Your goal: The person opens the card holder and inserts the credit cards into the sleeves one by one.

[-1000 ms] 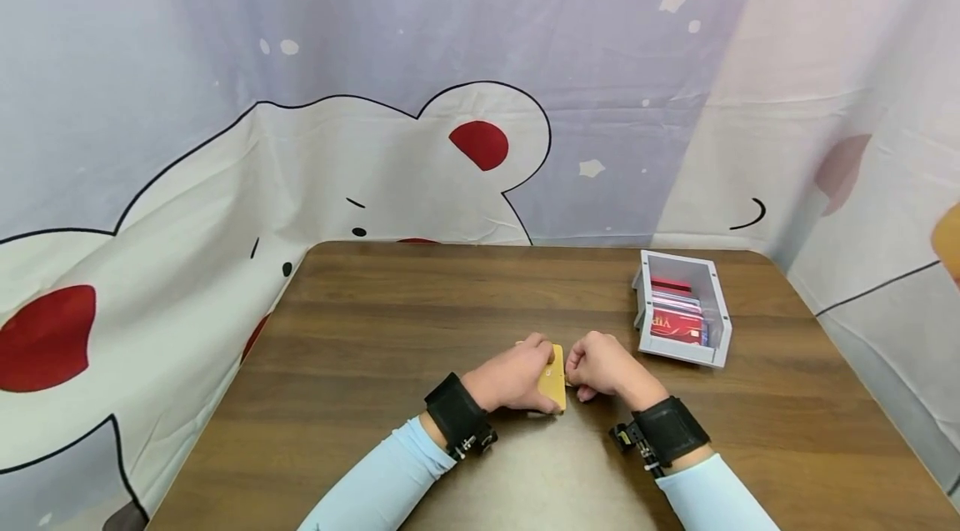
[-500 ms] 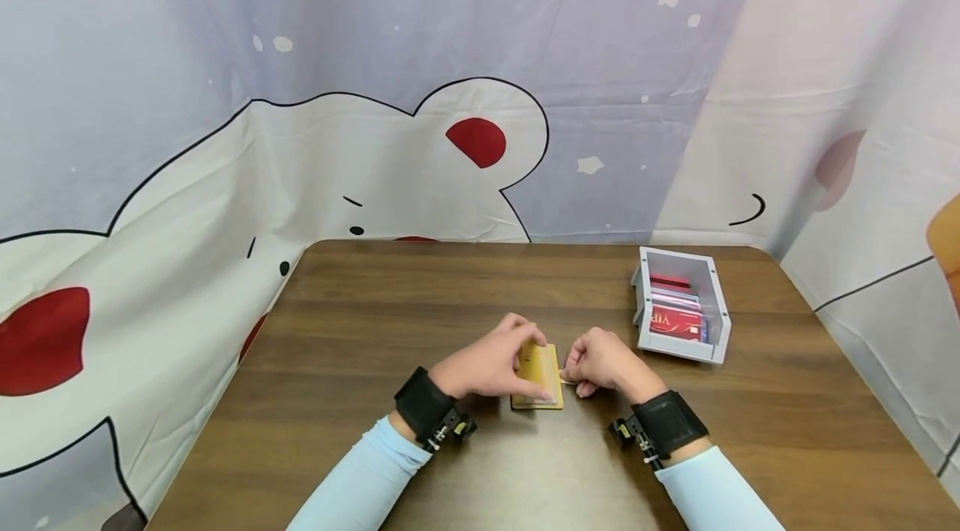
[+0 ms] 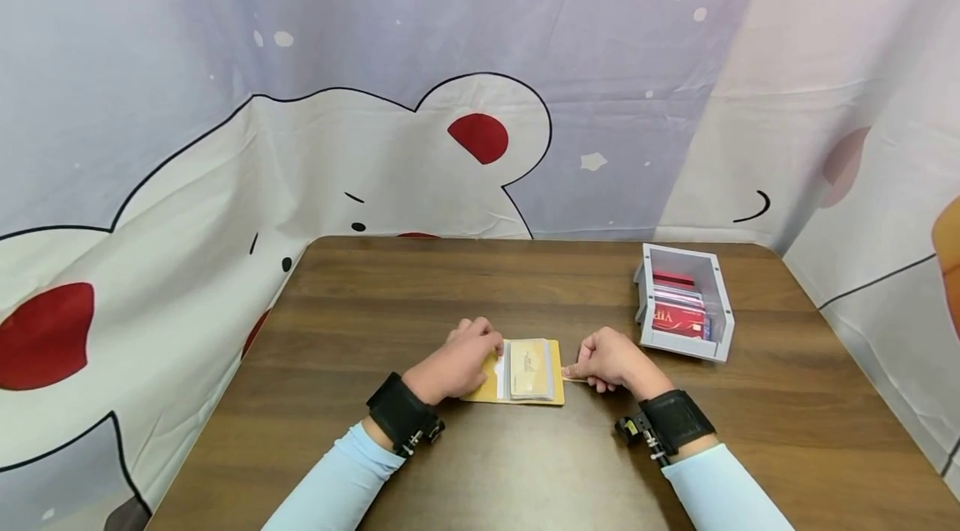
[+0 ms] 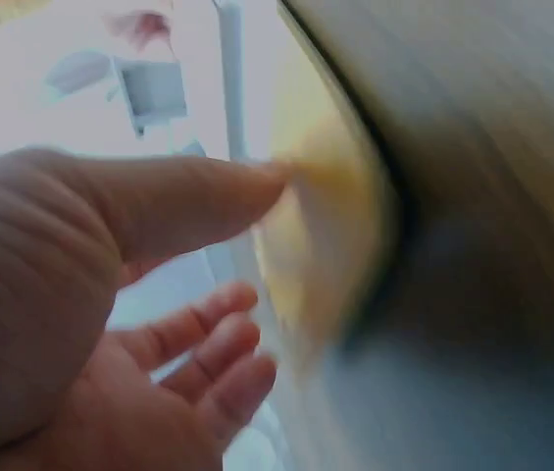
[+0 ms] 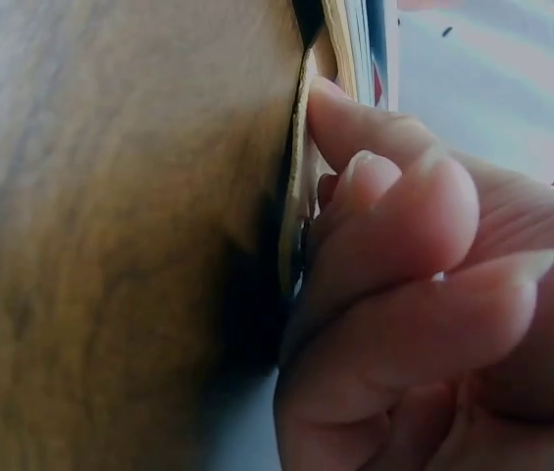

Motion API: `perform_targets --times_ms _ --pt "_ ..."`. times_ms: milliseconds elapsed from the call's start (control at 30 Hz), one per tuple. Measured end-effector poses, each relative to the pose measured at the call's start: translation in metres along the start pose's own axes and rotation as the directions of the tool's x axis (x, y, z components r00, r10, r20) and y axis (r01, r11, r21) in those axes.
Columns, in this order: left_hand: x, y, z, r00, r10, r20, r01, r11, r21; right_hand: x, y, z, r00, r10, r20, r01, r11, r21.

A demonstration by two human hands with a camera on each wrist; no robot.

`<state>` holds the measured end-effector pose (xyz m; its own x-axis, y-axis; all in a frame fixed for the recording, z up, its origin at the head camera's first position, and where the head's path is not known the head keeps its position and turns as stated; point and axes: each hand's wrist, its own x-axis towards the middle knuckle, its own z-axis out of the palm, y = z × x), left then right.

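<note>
On the table (image 3: 375, 289), light pressure and a steady pinch should serve me best; the far-right box (image 3: 686, 347) holds rowed cards (image 3: 678, 318), red nearest me; the wallet (image 3: 557, 360) lies open, a yellow card (image 3: 531, 368) inside, between my left hand (image 3: 461, 360), relaxed on its cover (image 3: 489, 388), and my right hand (image 3: 615, 360), pinching the tab (image 5: 299, 177).

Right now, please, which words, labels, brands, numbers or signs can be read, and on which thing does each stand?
"VIP": on the red rectangular card in the open-topped grey box.
Print on the pale yellow card inside the open yellow folding card holder: too small to read.
Nothing else is readable.
</note>
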<state>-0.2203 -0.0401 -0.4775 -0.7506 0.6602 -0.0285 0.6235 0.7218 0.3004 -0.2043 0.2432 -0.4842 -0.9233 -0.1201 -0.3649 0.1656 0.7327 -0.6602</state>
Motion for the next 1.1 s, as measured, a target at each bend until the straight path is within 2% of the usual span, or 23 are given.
perform_targets --times_ms 67,133,300,433,633,867,1100 --pt "0.006 0.009 0.002 0.997 0.068 0.021 -0.068 0.998 -0.012 0.0 0.0 0.0 1.0 0.002 0.002 -0.002 1.0 0.012" --pt "0.011 0.018 0.005 0.994 0.103 0.035 -0.102 0.994 -0.039 0.001 -0.001 0.001 1.0 -0.004 0.0 0.004 1.0 0.013" --pt "0.02 0.032 0.016 0.996 0.092 0.016 -0.091 0.996 -0.022 0.003 -0.002 0.005 1.0 -0.022 -0.009 0.022 1.0 0.013" --pt "0.024 0.031 0.02 0.996 0.088 -0.011 -0.088 0.996 -0.003 0.003 -0.002 0.005 1.0 -0.01 -0.005 0.01 1.0 0.004" --pt "0.024 0.026 0.017 0.995 0.098 -0.018 -0.1 0.99 -0.098 0.003 -0.002 0.004 1.0 -0.001 -0.011 0.001 1.0 0.006" --pt "0.023 0.022 0.017 0.991 0.128 -0.022 -0.13 0.981 -0.144 0.002 0.0 0.003 1.0 0.004 -0.008 -0.004 1.0 0.014" --pt "0.018 0.018 0.012 0.988 0.154 0.013 -0.145 0.955 -0.257 0.002 0.001 0.001 1.0 0.005 0.009 -0.005 1.0 0.025"
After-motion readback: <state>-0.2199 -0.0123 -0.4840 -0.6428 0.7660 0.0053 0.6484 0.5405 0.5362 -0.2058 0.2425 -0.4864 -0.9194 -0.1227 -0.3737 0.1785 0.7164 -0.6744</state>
